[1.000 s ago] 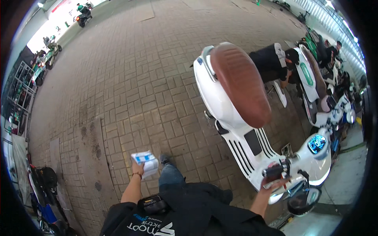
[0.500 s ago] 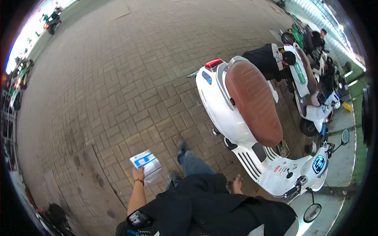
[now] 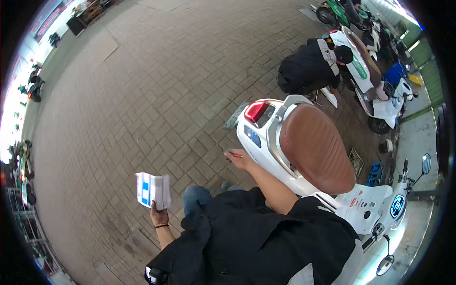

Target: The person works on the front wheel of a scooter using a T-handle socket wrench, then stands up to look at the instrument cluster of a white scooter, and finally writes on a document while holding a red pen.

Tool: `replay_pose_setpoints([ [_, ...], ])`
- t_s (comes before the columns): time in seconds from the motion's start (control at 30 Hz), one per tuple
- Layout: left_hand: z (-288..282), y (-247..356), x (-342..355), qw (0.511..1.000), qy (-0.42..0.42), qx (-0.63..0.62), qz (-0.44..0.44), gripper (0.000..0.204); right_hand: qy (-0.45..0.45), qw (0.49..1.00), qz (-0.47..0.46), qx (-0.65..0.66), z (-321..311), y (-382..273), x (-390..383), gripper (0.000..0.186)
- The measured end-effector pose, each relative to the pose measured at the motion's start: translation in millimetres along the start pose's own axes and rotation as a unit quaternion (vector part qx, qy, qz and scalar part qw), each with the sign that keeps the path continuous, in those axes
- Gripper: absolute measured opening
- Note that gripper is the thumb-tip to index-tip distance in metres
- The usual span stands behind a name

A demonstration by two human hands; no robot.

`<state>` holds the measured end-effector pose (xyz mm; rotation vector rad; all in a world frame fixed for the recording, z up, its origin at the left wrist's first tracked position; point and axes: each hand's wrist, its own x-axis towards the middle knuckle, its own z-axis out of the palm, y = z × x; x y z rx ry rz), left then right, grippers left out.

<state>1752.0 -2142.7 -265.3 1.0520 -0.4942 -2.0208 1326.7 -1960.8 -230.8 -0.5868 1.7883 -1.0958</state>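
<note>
My left hand grips the lower edge of a white-and-blue booklet, its thumb across the front, held out over the paving. My right hand reaches forward beside the rear of a white scooter, fingers closed around a thin, reddish stick-like thing too small to name. This hand appears apart from the scooter body. The scooter has a brown ribbed seat, a lit red tail light and a glowing blue display.
Beyond the scooter, a person in a dark jacket bends beside another white scooter. A blue crate lies near the wall on the right. A flat greyish piece is on the brick paving behind the tail light. Motorbikes stand far left.
My right hand has come up from beside my body and stretched forward past the scooter's rear side. The booklet has turned more upright in my left hand. The scooter's tail light now glows.
</note>
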Motion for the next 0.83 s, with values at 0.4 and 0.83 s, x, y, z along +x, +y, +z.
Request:
replay_pose_setpoints([
  [0.4, 312.2, 53.1, 362.5, 0.940, -0.214, 0.240, -0.115, 0.034, 0.157, 0.958, 0.198, -0.132, -40.6, 110.2, 119.0, 0.032],
  [0.83, 726.9, -189.9, 361.1, 0.208, -0.777, 0.594, -0.010, 0.035, 0.475, 0.720, 0.372, 0.343, 112.3, 99.3, 166.3, 0.038],
])
